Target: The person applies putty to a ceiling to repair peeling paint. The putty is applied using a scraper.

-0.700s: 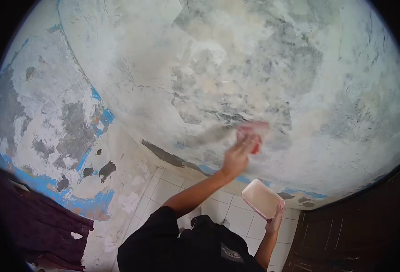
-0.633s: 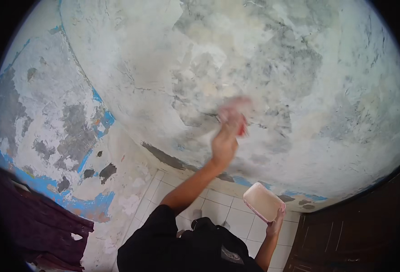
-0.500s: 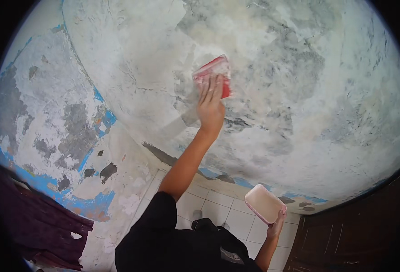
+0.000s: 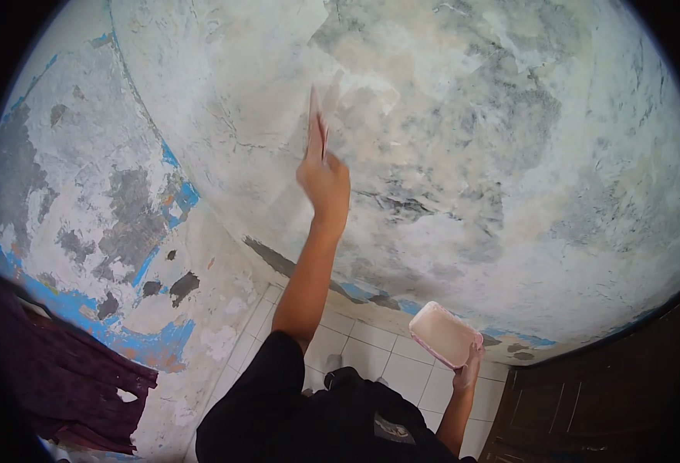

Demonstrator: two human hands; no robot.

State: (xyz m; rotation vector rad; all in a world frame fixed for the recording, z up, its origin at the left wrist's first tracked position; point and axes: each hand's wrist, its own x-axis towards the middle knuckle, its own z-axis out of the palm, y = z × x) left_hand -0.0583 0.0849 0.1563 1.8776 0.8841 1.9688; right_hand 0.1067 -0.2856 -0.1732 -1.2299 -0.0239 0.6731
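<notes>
My left hand (image 4: 327,189) is raised in front of the patchy wall (image 4: 448,139), closed round a red, paste-smeared putty spreader (image 4: 316,131). The spreader is turned nearly edge-on, so its flat face is mostly hidden; whether its edge touches the wall I cannot tell. Lower down on the right, my right hand (image 4: 469,369) grips the near right end of a pinkish rectangular tub (image 4: 446,335). Pale, smooth paste fills the bottom of the tub, and whitish smears mark its rim.
On the left, a second wall (image 4: 124,231) shows flaking blue paint and grey patches. A dark purple cloth (image 4: 85,378) hangs at lower left. Dark wooden furniture with panels (image 4: 571,409) stands at lower right. White floor tiles (image 4: 367,356) lie below.
My left hand has moved left and slightly down, turning the spreader from face-on to edge-on. The tub in my right hand has shifted slightly up and left.
</notes>
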